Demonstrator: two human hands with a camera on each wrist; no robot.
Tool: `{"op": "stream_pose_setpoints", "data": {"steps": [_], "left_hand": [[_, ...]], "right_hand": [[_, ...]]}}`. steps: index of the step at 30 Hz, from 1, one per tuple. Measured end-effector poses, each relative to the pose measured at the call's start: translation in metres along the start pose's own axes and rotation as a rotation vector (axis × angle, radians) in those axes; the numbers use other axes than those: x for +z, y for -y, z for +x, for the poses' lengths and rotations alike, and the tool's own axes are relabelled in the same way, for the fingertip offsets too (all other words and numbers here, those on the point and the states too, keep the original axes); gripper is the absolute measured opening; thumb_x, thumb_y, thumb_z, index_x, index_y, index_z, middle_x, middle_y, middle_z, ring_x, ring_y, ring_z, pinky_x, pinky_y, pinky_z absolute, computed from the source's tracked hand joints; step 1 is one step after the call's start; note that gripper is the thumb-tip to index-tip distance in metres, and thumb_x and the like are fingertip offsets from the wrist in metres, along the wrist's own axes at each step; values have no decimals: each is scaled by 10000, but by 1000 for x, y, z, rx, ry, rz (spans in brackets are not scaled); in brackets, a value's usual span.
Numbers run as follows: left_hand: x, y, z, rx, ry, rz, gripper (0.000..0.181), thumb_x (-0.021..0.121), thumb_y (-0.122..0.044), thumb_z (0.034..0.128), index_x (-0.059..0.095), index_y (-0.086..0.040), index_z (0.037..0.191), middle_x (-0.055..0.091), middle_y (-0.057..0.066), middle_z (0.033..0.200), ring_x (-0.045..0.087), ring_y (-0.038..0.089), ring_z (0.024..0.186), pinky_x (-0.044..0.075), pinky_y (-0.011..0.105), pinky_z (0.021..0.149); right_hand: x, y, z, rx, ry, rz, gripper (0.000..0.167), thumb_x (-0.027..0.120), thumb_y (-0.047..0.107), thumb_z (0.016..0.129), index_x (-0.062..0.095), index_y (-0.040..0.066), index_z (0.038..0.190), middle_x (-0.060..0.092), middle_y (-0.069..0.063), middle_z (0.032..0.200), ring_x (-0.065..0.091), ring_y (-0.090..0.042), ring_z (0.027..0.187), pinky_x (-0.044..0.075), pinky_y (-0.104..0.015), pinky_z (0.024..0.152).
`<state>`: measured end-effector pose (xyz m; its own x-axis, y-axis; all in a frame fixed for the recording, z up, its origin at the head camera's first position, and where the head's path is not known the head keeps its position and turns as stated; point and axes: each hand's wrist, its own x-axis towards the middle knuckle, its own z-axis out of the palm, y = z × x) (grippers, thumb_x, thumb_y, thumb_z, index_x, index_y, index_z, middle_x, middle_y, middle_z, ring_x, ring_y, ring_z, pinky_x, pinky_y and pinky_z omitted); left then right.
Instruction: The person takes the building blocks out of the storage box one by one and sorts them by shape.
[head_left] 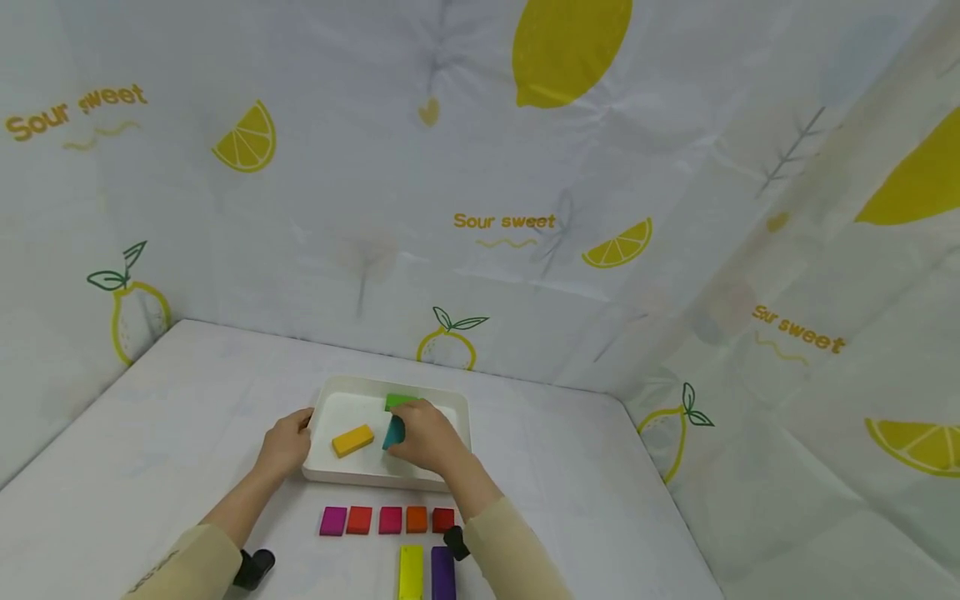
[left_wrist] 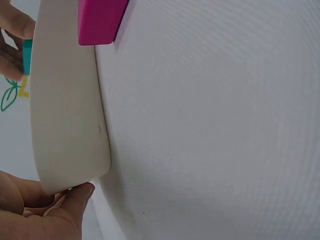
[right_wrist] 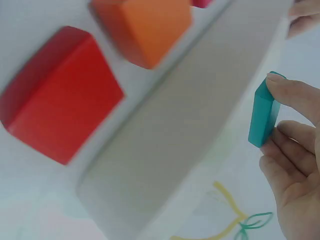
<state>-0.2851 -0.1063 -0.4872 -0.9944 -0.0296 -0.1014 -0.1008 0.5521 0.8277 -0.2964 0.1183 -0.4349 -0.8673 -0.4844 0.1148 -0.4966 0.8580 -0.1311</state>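
A white tray lies on the table. At its left side my left hand grips the wall, thumb and fingertips against the end in the left wrist view. Over the tray's right half my right hand pinches a teal block between thumb and fingers; the hand hides part of it in the head view. A yellow-orange block lies on the tray floor left of the right hand. Behind that hand sits a green block, partly covered.
In front of the tray runs a row of several blocks: purple, red, pink, orange and dark red. Nearer lie a long yellow block and a violet one. A lemon-print curtain hangs behind.
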Motion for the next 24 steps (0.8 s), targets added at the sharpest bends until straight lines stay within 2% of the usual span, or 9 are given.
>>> {"op": "stream_pose_setpoints", "data": {"steps": [5, 10, 17, 24], "left_hand": [[-1, 0, 0, 5, 0, -1, 491, 301, -8, 993, 323, 140, 1460, 403, 364, 1463, 330, 529, 1405, 341, 611, 1145], [0, 0, -1, 1, 2, -4, 491, 304, -7, 992, 323, 139, 1461, 403, 360, 1466, 331, 526, 1406, 336, 610, 1150], [1, -1, 0, -3, 2, -4, 489, 314, -8, 995, 321, 140, 1461, 405, 358, 1466, 337, 523, 1406, 341, 606, 1149], [0, -2, 1, 4, -11, 7, 483, 323, -2, 992, 335, 146, 1452, 418, 361, 1457, 352, 524, 1397, 346, 605, 1142]], "right_hand": [[-20, 11, -14, -41, -19, 18, 559, 828, 309, 795, 650, 105, 1284, 682, -26, 1247, 618, -148, 1081, 572, -239, 947], [-28, 25, -36, -67, -2, 0, 597, 824, 325, 798, 623, 133, 1327, 648, -15, 1326, 605, -159, 1213, 550, -256, 1012], [-32, 37, -71, -132, 67, 5, 580, 833, 315, 787, 642, 133, 1303, 668, 8, 1281, 613, -105, 1135, 562, -155, 896], [-20, 41, -93, -196, 141, -4, 547, 837, 345, 779, 669, 152, 1261, 680, 54, 1251, 610, -57, 1110, 549, -147, 912]]}}
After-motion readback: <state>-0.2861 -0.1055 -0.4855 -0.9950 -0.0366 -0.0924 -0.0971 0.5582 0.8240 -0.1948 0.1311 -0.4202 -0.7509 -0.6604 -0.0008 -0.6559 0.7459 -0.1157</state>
